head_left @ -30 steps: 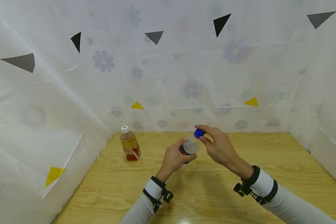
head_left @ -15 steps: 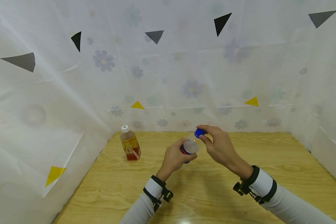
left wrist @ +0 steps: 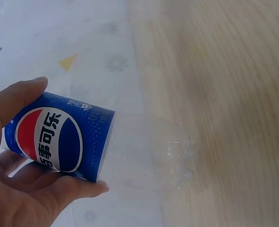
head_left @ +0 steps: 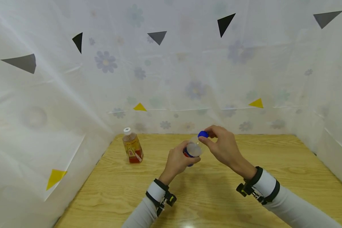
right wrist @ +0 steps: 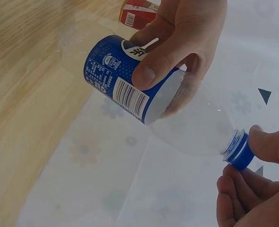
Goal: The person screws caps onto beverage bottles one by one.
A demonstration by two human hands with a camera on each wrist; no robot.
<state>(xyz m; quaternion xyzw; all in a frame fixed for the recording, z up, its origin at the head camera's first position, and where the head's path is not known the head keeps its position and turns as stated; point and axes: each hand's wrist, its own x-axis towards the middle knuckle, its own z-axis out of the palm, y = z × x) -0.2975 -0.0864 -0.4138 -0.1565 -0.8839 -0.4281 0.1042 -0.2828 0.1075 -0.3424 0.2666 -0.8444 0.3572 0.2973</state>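
A clear plastic bottle point(right wrist: 196, 123) with a blue Pepsi label point(left wrist: 89, 137) looks empty and is held tilted above the table. My left hand point(head_left: 178, 160) grips it round the label, thumb on one side and fingers on the other. On the bottle's neck sits a blue cap point(head_left: 203, 134). My right hand point(head_left: 223, 147) pinches this cap between thumb and fingertips, as the right wrist view point(right wrist: 240, 151) also shows. Part of the label is hidden behind the left fingers.
A second bottle point(head_left: 133, 147) with a white cap, a yellow label and reddish liquid stands upright on the wooden table point(head_left: 117, 196), at the back left. Flower-patterned white sheeting point(head_left: 171, 72) hangs behind the table and along its sides.
My right hand has turned on the blue cap, its fingers curling further round and the wrist shifting slightly left. My left hand and the bottle have stayed in place.
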